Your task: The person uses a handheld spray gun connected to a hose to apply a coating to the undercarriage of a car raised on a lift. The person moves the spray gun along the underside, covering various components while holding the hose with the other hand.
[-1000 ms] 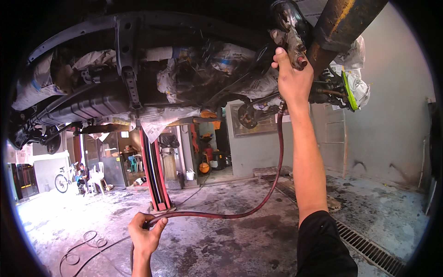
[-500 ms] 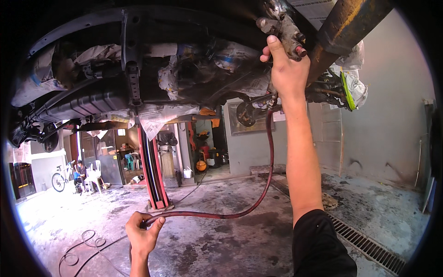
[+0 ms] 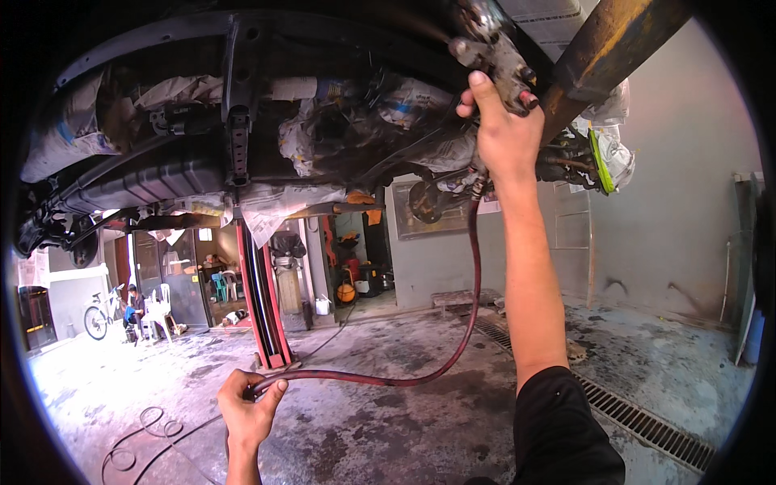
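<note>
Spray gun [image 3: 506, 71] shifted left, beam [image 3: 621, 48] edge rightward, open floor [image 3: 380, 432] below

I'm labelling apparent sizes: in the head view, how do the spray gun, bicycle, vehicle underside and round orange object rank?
Largest to smallest:
1. Vehicle underside
2. Spray gun
3. Bicycle
4. Round orange object

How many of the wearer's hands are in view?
2: the left hand, lower left, holding the red hose; the right hand, upper right, gripping the spray gun.

Dark-red hose [image 3: 476, 271], black sleeve [image 3: 566, 428], red-and-black post [image 3: 263, 299]
</note>
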`<move>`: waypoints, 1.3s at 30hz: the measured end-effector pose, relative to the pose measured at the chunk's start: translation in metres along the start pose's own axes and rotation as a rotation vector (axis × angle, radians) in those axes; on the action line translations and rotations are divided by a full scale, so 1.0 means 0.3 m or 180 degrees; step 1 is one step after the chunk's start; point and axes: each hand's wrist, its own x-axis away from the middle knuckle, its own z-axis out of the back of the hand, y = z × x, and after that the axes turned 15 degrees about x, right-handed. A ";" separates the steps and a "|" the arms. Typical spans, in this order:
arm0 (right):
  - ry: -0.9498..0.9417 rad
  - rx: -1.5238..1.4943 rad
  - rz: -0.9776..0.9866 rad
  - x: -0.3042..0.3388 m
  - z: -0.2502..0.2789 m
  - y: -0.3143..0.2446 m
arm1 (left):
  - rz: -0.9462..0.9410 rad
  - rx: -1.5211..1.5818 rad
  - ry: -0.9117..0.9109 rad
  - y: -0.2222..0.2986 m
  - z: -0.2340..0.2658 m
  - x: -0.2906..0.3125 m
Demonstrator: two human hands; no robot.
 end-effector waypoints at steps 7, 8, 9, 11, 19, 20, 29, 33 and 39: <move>0.0241 0.0727 -0.0080 0.038 0.075 -0.005 | -0.0006 0.0323 -0.0141 -0.062 0.026 -0.027; 0.0209 0.0734 -0.0079 0.049 0.071 -0.008 | 0.0016 0.0352 -0.0165 -0.078 0.032 -0.029; 0.0179 0.0735 -0.0074 0.057 0.063 -0.012 | 0.0038 0.0303 -0.0163 -0.093 0.038 -0.033; 0.0180 0.0603 -0.0005 0.073 0.033 -0.024 | -0.0023 0.0438 -0.0153 -0.122 0.050 -0.040; 0.0059 0.0283 0.0173 0.138 -0.146 -0.125 | -0.0123 0.0629 -0.0044 -0.208 0.150 -0.066; 0.0033 0.0292 0.0194 0.145 -0.166 -0.141 | -0.0149 0.0595 -0.0038 -0.216 0.166 -0.066; -0.0035 0.0292 0.0341 0.200 -0.311 -0.251 | -0.0113 0.0709 0.0060 -0.275 0.255 -0.055; -0.0172 0.0146 0.0474 0.206 -0.340 -0.278 | -0.0285 0.0625 0.0112 -0.304 0.261 -0.053; -0.0169 0.0261 0.0546 0.173 -0.348 -0.250 | -0.0171 0.0717 0.0082 -0.329 0.243 -0.046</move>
